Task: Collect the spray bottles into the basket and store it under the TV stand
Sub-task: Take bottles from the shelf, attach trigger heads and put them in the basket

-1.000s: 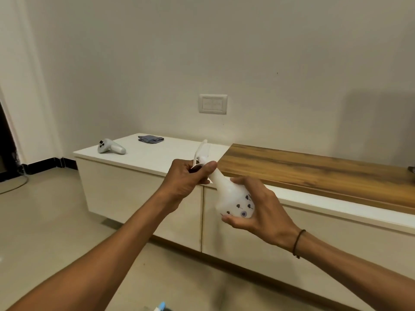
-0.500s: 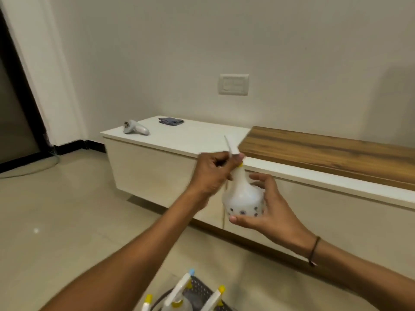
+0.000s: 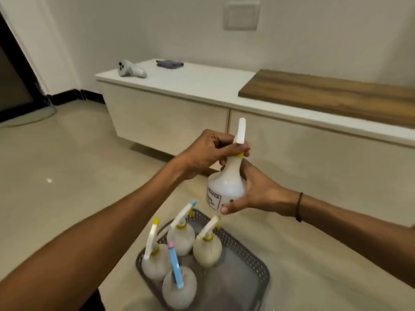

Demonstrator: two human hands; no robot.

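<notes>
While we stood over the basket (image 3: 244, 250), we held one white spray bottle (image 3: 226, 187) upright in both hands, in the air just above the basket's far end. Our left hand (image 3: 211, 151) was closed around the top of the bottle, fingers curled about the neck and sprayer head by the yellow collar, with the white trigger lever sticking up past the knuckles. Our right hand (image 3: 258, 191) cupped the round body from the far side and below, fingers wrapped behind it and the thumb pressed under the printed label; a dark band (image 3: 299, 206) circled that wrist.

Below, the grey perforated basket sat on the pale floor (image 3: 67, 176), and four more spray bottles (image 3: 180, 239) stood in it, grouped at its left and far part, each with a round cloudy body. Three had white levers, two of those with yellow collars at the neck, and the nearest bottle had a blue lever. The right half of the basket lay bare.

Beyond our hands ran the low white TV stand (image 3: 170, 113), with a wooden slab (image 3: 332, 95) on its right part. On its left end lay a white controller (image 3: 131, 69) and, well apart from it, a folded dark cloth (image 3: 170, 63). A wall switch plate (image 3: 241, 15) showed above.
</notes>
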